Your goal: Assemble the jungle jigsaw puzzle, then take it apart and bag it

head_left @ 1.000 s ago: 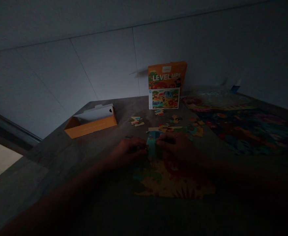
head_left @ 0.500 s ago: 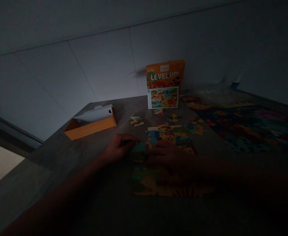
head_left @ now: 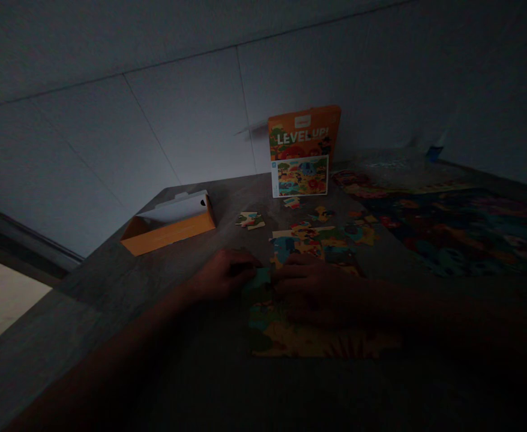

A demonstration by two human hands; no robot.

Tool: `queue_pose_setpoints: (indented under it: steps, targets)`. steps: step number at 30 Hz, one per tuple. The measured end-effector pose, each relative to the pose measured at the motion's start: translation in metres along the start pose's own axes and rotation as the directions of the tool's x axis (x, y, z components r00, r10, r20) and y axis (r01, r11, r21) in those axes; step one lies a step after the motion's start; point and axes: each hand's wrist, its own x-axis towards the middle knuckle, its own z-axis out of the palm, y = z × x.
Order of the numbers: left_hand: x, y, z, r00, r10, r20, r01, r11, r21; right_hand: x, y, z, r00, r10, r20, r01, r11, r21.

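Observation:
A partly joined jigsaw puzzle (head_left: 286, 345) with an animal scene lies on the grey table in front of me, dim in the shadow. At its left edge, my left hand (head_left: 222, 275) has thumb and fingers closed on the side of a teal-green puzzle piece (head_left: 262, 276). My right hand (head_left: 315, 288) lies over the middle of the puzzle, fingers stretched out and pointing left, covering part of the picture. Beyond my hands, a joined section with a blue elephant (head_left: 283, 245) shows.
Loose puzzle pieces (head_left: 249, 220) lie behind the puzzle, several more at its right. An open orange box (head_left: 171, 236) sits at left. An orange "LEVEL UP!" box (head_left: 306, 129) stands near the wall, a picture card (head_left: 302, 177) before it. Another dark, colourful puzzle (head_left: 461, 234) spreads at right.
My left hand's fingers have shifted slightly at the puzzle's left edge. The right hand stays on the puzzle. The whole view has moved a little.

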Motion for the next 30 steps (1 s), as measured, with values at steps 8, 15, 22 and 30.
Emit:
queue_pose_setpoints:
  steps: [8,15,22,30]
  targets:
    - [-0.004,0.003,-0.012,0.98,0.05,0.191,-0.041,0.998,-0.052,0.0,0.002,0.0,1.0,-0.01,0.018,0.01,1.0,0.023]
    - [-0.01,0.014,-0.021,0.883,-0.099,0.46,0.093,0.995,0.035,0.0,0.001,0.0,1.0,-0.01,0.018,0.01,1.0,0.011]
    - [-0.011,0.009,-0.027,0.838,-0.137,0.528,0.121,0.99,0.066,-0.001,0.003,0.002,1.0,-0.006,0.015,0.006,1.0,0.014]
    - [-0.009,0.012,-0.033,0.82,-0.242,0.518,0.186,0.97,0.158,-0.002,0.006,0.005,1.0,-0.02,0.006,0.02,1.0,0.007]
